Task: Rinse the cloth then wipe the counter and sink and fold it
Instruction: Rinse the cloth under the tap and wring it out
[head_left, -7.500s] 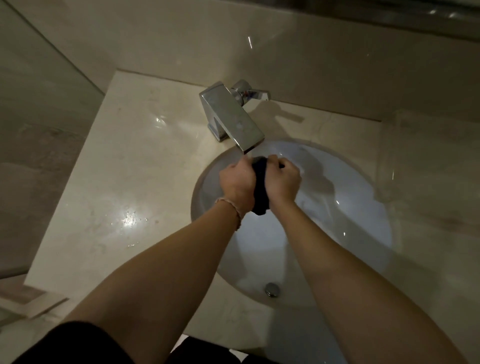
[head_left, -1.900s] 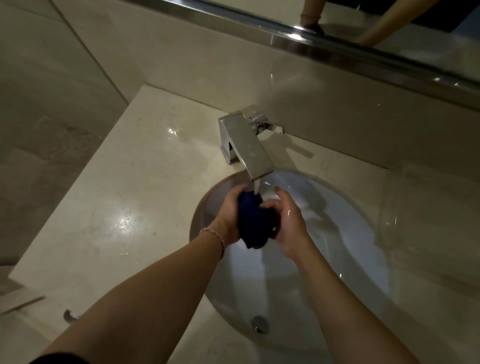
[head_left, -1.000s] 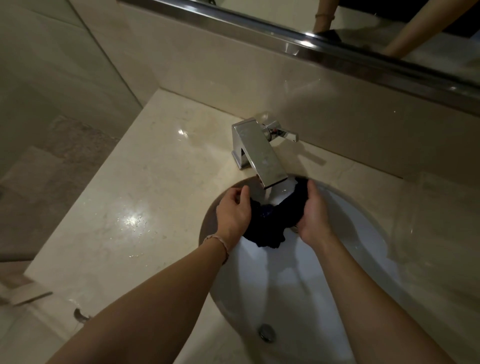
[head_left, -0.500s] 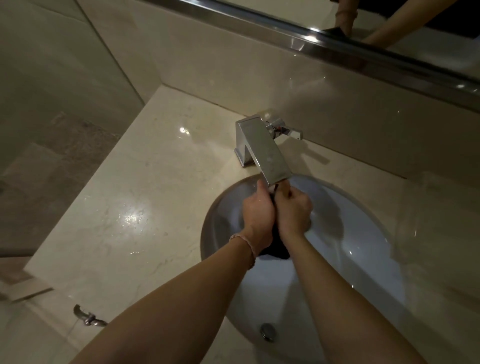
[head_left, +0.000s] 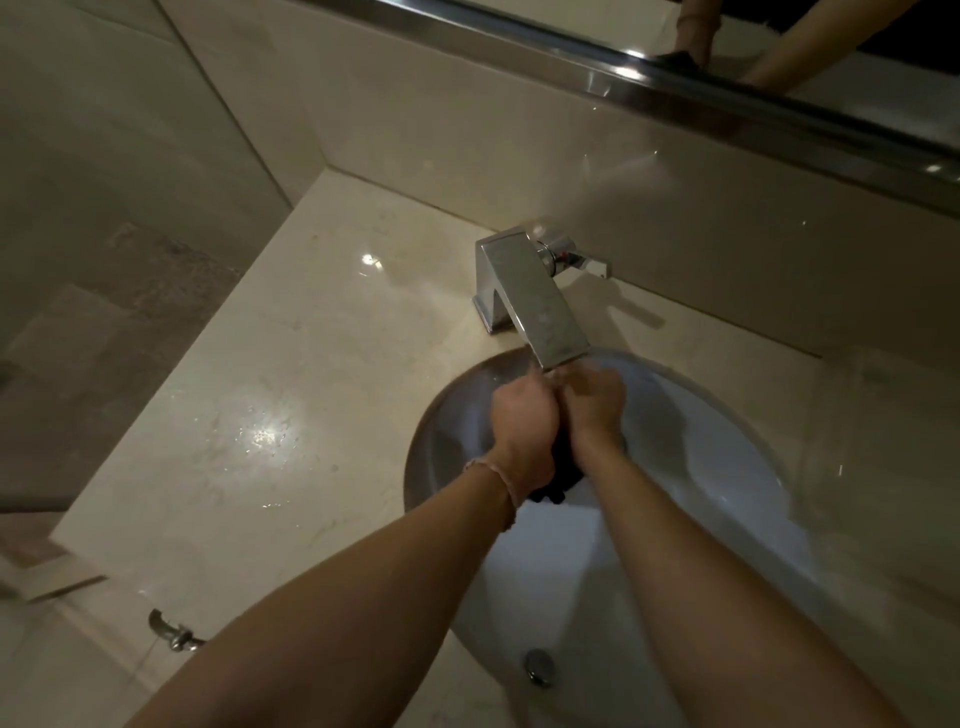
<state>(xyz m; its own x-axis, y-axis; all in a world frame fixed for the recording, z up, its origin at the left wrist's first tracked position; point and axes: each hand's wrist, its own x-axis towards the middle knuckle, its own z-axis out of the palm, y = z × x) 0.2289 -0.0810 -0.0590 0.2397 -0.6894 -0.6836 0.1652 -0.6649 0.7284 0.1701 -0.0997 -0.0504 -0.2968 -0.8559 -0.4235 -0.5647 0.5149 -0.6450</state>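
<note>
Together left hand (head_left: 524, 423) and right hand (head_left: 595, 397) squeeze the dark cloth (head_left: 558, 475) under the unlabelled faucet (head_left: 540, 306)

One cloth (head_left: 558, 475), one sink (head_left: 727, 467), one faucet (head_left: 535, 296)

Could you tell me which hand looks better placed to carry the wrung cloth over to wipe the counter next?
Probably the left hand: it grips the cloth on the side facing the broad counter.
</note>
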